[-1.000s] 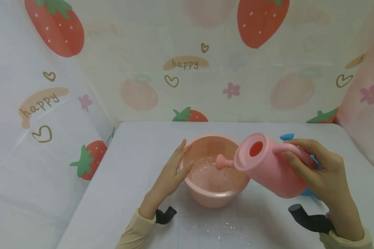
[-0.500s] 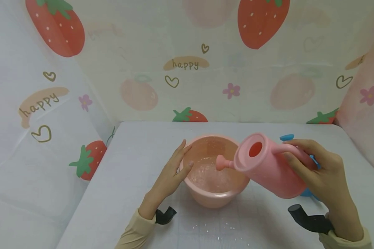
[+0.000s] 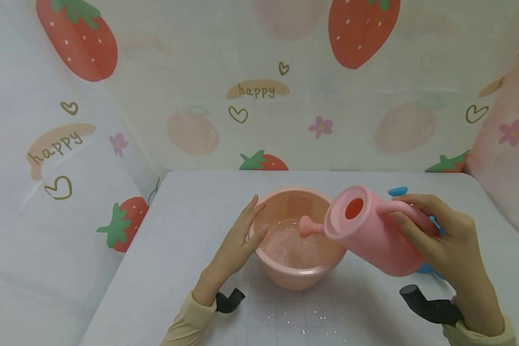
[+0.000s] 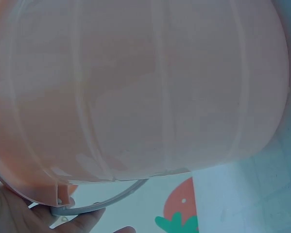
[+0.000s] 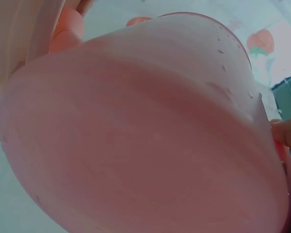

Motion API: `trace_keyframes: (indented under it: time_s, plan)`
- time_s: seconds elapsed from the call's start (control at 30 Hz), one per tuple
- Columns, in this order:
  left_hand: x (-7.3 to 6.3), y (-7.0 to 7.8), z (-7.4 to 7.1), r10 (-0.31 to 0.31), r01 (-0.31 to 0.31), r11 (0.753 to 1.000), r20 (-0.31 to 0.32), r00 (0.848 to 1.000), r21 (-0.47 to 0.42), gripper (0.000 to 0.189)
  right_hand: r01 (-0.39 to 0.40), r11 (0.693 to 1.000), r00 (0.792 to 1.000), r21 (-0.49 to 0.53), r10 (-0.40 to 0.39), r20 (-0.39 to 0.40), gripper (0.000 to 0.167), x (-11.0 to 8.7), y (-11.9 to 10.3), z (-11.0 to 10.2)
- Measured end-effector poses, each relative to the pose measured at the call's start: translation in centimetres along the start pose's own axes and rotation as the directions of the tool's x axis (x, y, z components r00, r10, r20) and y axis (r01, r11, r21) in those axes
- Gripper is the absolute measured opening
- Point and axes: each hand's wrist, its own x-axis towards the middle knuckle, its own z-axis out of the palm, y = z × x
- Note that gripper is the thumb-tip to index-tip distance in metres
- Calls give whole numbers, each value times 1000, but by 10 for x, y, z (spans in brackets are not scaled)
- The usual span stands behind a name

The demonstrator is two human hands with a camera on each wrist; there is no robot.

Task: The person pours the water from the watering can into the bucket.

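**Peach bucket (image 3: 298,278) stands below the spout of a tipped pink watering can (image 3: 385,240)**

The pale tabletop (image 3: 186,211) carries the bucket, which holds bubbly water (image 3: 285,247). The watering can tilts, its spout head over the bucket. The right hand (image 3: 447,240) has its grip curled round the can's handle (image 3: 391,205); the left hand (image 3: 235,235) touches the bucket's rim, grip relaxed, fingers extended. A partly hidden blue object (image 3: 398,191) sits behind the can. Bright specks (image 3: 303,331) dot the tabletop.

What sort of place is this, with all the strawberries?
Probably a small curtained-off indoor corner, maybe for play: strawberry-printed sheets rise behind and beside a white table, where a pink watering can is held over a bucket.
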Motion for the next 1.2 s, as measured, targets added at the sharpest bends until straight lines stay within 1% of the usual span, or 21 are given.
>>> trace_keyframes:
  time_s: [0.23, 0.57, 0.7, 0.93, 1.2]
  plan:
    - [0, -1, 0, -15, 15, 1000, 10, 1000, 0, 54, -13, 1000, 1000, -20, 14, 5, 25, -1, 1, -1]
    - [0, -1, 0, -7, 7, 1000, 7, 1000, 0, 53, -27, 999, 1000, -30, 27, 8, 24, -2, 1, -1]
    - [0, -1, 0, -4, 4, 1000, 3, 1000, -5, 53, -23, 999, 1000, -31, 23, 8, 24, -2, 1, -1]
    - [0, 1, 0, -19, 19, 1000, 8, 1000, -8, 54, -8, 1000, 1000, -15, 8, 5, 24, 1, -4, 0]
    - [0, -1, 0, -8, 8, 1000, 0, 1000, -1, 53, -18, 1000, 1000, -18, 18, 8, 23, 2, -5, 1]
